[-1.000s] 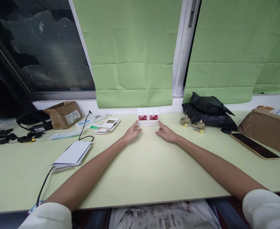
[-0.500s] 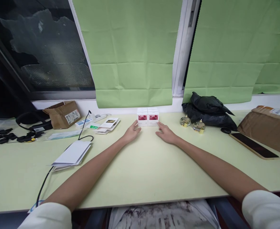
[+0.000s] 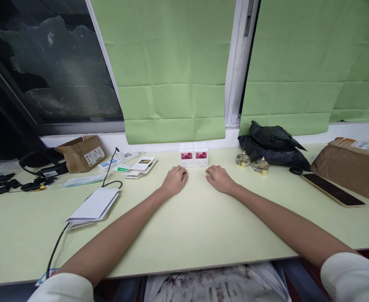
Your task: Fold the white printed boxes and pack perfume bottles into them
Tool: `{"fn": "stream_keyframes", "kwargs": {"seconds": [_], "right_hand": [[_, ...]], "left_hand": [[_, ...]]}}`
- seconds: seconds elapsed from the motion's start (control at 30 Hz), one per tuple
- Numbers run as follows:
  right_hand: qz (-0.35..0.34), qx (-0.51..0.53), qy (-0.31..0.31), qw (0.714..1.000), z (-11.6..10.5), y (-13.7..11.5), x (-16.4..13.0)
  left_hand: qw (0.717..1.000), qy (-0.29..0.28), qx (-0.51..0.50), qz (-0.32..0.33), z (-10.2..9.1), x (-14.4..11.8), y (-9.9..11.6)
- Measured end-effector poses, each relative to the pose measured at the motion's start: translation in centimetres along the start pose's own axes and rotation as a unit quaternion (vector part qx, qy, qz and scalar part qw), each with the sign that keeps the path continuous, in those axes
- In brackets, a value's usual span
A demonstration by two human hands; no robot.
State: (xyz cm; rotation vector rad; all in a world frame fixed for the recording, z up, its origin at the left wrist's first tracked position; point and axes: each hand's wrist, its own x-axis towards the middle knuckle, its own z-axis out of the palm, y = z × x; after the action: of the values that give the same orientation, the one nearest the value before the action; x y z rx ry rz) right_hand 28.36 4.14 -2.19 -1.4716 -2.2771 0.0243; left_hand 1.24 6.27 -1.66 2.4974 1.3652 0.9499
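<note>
Small white boxes with pink-red pictures on their fronts stand side by side against the wall, the left box (image 3: pixel 186 156) and the right box (image 3: pixel 201 155) facing me. More white tops show behind them. My left hand (image 3: pixel 174 180) rests on the table just in front and to the left of the boxes, its fingers loosely bent and holding nothing. To the right, my right hand (image 3: pixel 219 178) lies palm down with its fingers slightly apart and bent, also empty. Neither hand appears to touch the boxes.
Two glass bottles with gold parts (image 3: pixel 242 159) stand right of the boxes, before black plastic bags (image 3: pixel 272 147). Farther right lie a phone (image 3: pixel 332 190) and a brown parcel (image 3: pixel 351 170). Leftward are folded white papers (image 3: pixel 94 204), a black cable (image 3: pixel 57 247), leaflets (image 3: pixel 142 167) and an open carton (image 3: pixel 81 154).
Both hands have drawn back slightly from the sides of the white boxes toward me, and their fingers have bent. The boxes stay in place; the view has shifted a little.
</note>
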Motion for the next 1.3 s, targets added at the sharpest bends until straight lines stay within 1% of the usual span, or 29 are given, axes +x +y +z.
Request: {"fn": "stream_keyframes", "kwargs": {"seconds": [0.1, 0.3, 0.43, 0.63, 0.77, 0.93, 1.3], "right_hand": [[-0.007, -0.008, -0.004, 1.000, 0.0, 0.1, -0.2], [-0.027, -0.019, -0.015, 0.999, -0.3, 0.3, -0.5], [-0.036, -0.024, -0.019, 0.999, -0.4, 0.3, -0.6], [-0.040, -0.029, -0.022, 0.999, -0.5, 0.3, -0.6], [-0.042, -0.031, -0.023, 0.998, -0.5, 0.3, -0.7], [-0.040, -0.029, -0.025, 0.998, -0.6, 0.3, -0.7], [-0.038, -0.029, -0.029, 0.998, -0.6, 0.3, -0.7]], "left_hand": [[0.999, -0.014, 0.036, 0.021, -0.2, -0.2, 0.3], [0.996, -0.030, 0.074, 0.035, -0.5, -0.4, 0.4], [0.994, -0.051, 0.082, 0.052, -1.1, -0.7, 0.3], [0.989, -0.090, 0.071, 0.092, -2.3, -1.1, -0.4], [0.991, -0.084, 0.053, 0.092, -2.2, -1.2, -0.7], [0.991, -0.080, 0.071, 0.086, -1.8, -1.3, -0.6], [0.992, -0.078, 0.067, 0.074, -1.8, -1.3, -0.4]]}}
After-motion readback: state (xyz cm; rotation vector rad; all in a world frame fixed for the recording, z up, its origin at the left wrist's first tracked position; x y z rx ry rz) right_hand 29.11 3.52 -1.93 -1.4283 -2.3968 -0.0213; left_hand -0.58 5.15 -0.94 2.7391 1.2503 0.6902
